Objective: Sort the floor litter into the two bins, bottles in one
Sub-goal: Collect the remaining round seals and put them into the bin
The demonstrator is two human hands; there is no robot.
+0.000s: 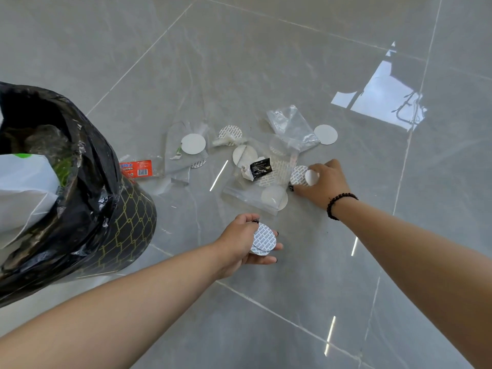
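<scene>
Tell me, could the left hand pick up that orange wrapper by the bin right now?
Probably not yet: the left hand already holds a stack of round discs. Nothing blocks the orange wrapper, which lies on the floor beside the bin.

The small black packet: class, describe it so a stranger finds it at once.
Start at the bin lined with a black bag, then look right to the litter on the grey floor. The small black packet lies on a clear plastic bag, the only dark piece among white discs.

Grey tiled floor (266, 302) with pale grout lines reflects a bright window patch (383, 99).
</scene>
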